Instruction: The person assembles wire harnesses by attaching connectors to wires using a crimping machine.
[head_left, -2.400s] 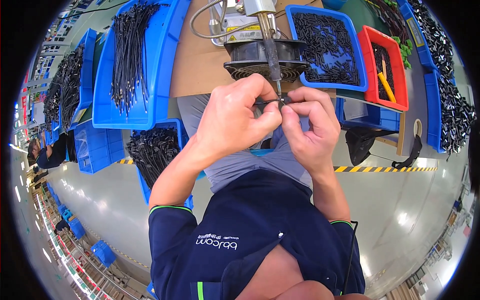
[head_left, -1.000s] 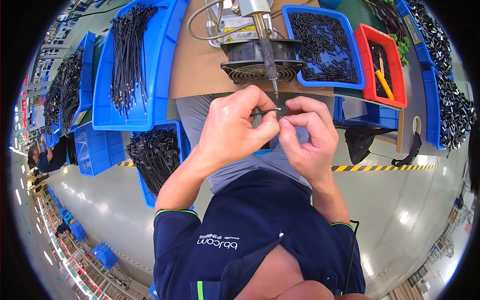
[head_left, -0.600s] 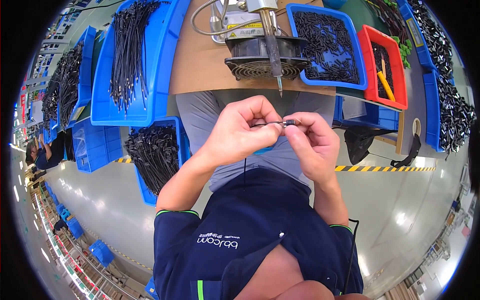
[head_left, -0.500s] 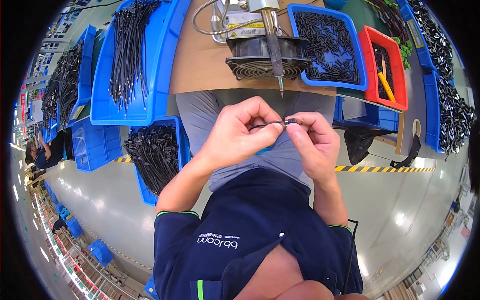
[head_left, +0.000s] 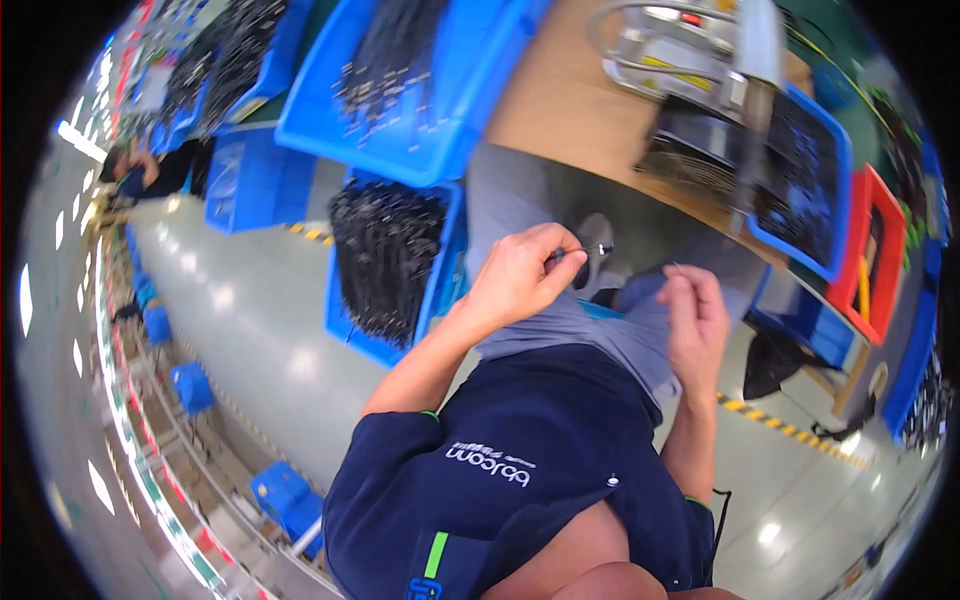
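Note:
My left hand [head_left: 525, 275] is closed in a pinch on a thin black cable [head_left: 598, 250]; its small metallic end pokes out past the fingertips, over my lap. To the right, apart from the cable, my right hand [head_left: 695, 320] is raised with its fingers drawn together. Blur and small size hide what, if anything, sits between those fingertips. A blue bin [head_left: 333, 300] full of black cables stands below and left of my left hand.
A larger blue bin [head_left: 310, 130] of cables is at the upper left. On the brown bench top [head_left: 560, 90] stand a fan [head_left: 690, 150] and a metal tool stand. Beyond are a blue tray [head_left: 840, 235] of small black pieces and a red bin [head_left: 838, 292] with a yellow-handled tool.
My hands have parted: the right has let go of the cable end and moved right, while the left keeps the cable. The whole view has swung, shifting the bench toward the right.

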